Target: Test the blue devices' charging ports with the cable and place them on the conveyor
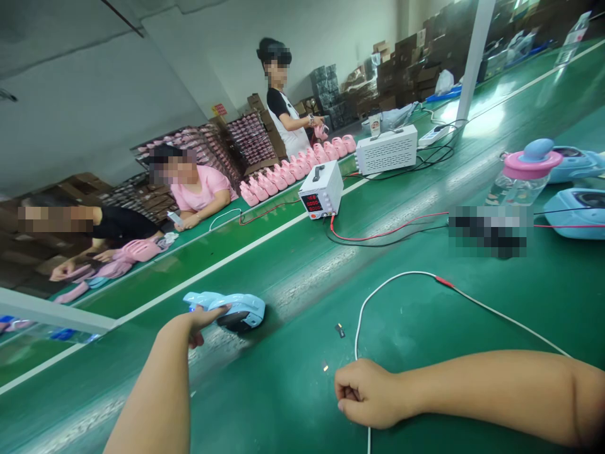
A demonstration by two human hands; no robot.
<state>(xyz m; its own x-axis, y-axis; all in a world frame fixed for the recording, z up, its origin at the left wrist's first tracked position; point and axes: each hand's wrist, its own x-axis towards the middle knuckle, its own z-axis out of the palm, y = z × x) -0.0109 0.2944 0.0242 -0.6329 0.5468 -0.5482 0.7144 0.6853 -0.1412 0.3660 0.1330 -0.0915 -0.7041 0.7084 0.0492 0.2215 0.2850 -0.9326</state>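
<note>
Left hand (202,323): touching blue device (254,307), left of power supply (326,188); cannot tell whether pinching;
Right hand (363,394): fingers curled together over white cable (411,273);
Blue device: seemingly being positioned; next needs steadying

Pretty clearly a factory assembly line, tbh. Long green work surface (265,391), a row of matching pink plastic housings (295,168), a bench power supply (324,189), co-workers (208,189) across the way, and cardboard boxes (401,60) piled up behind.

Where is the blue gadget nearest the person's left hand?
In the head view, the blue gadget is left of centre, at the left hand's fingers, below and left of the white box with red digits.
</note>
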